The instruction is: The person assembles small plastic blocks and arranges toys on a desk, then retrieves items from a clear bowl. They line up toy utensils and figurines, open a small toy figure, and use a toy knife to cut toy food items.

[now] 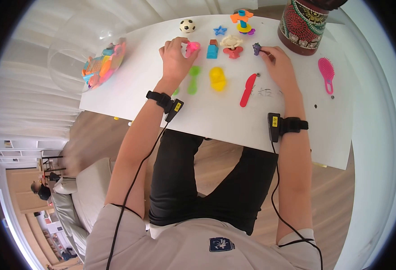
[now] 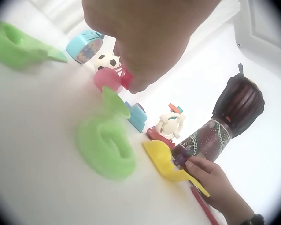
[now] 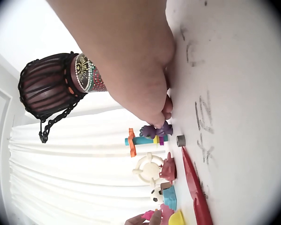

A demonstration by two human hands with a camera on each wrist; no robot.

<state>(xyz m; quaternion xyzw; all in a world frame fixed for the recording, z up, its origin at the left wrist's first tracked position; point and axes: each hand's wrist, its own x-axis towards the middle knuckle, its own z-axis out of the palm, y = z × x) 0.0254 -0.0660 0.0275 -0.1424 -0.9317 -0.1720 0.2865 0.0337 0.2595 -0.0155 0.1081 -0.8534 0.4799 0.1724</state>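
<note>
My left hand [image 1: 174, 60] pinches a small bright pink toy [image 1: 192, 48] between thumb and fingers, over the table's far side. In the left wrist view, a rounded pink piece [image 2: 107, 79] shows just below those fingertips. My right hand [image 1: 277, 65] holds a small purple toy figure [image 1: 257, 48] at its fingertips, close over the tabletop. Between the hands stand a blue and brown toy [image 1: 212, 50] and a cream ring-shaped piece [image 1: 231, 42] above a red toy [image 1: 233, 53]. Nearer lie a yellow toy [image 1: 217, 78], a green toy [image 1: 193, 80] and a red toy knife [image 1: 248, 91].
A soccer ball [image 1: 187, 26], a blue star [image 1: 220, 30] and an orange-topped toy [image 1: 242, 20] line the far edge. A patterned drum [image 1: 303, 27] stands back right, a pink hairbrush [image 1: 326, 74] near it. At left is a clear bowl [image 1: 65, 58] with toys.
</note>
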